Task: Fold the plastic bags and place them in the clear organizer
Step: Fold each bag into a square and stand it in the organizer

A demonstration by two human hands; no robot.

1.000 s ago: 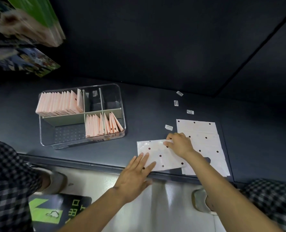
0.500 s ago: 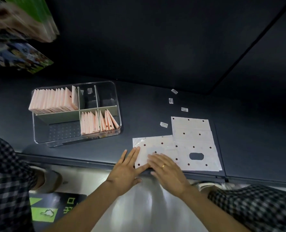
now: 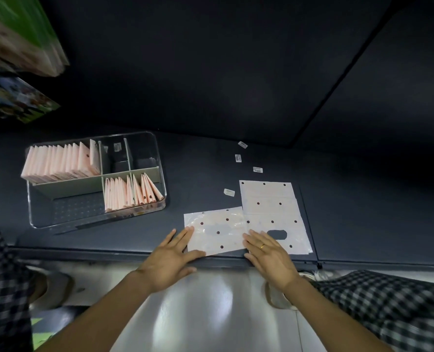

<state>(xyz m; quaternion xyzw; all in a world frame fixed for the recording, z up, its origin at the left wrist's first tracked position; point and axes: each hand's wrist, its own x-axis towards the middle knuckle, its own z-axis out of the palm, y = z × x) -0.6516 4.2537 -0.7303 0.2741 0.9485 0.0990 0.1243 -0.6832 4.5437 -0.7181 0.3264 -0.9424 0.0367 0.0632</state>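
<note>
both hands lay flat, fingers straight: left hand (image 3: 169,259) & right hand (image 3: 269,252) pressed the plastic bag (image 3: 217,231) btwn them; looked thin, floppy, slippery — best pinched at an edge.

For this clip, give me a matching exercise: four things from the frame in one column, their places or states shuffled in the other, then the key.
Things:
1. left hand
2. right hand
3. organizer
4. single bag

States:
A. wears a ring
B. holds upright folded bags
C. flat on the bag's left corner
D. lies flat between both hands

Pairs: 1-C, 2-A, 3-B, 4-D
</note>
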